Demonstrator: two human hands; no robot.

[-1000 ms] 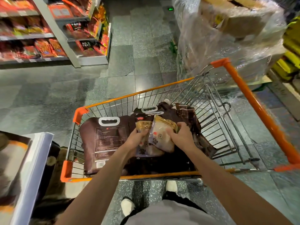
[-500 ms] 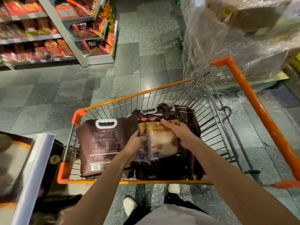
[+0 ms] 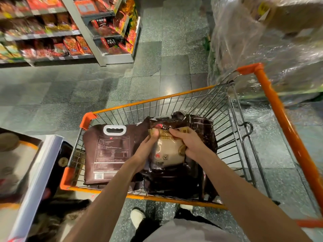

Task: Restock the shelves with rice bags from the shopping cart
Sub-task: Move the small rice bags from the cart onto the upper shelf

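A shopping cart (image 3: 174, 100) stands on the floor (image 3: 52, 95) directly in front of the person. Inside it, a large rice bag (image 3: 111, 154) lies flat against the left wall, and more bags (image 3: 201, 126) are piled toward the right wall. Both hands meet over that pile, the left hand (image 3: 146, 149) and right hand (image 3: 190, 144) gripping a small rice bag (image 3: 168, 151) between them. Store shelves (image 3: 70, 34) stand beyond the cart to the left, a wrapped pallet (image 3: 262, 49) beyond it to the right.

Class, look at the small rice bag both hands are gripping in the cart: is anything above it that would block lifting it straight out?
Nothing visible does. The left hand and right hand hold the small rice bag atop the dark bags, and the shopping cart is open above.
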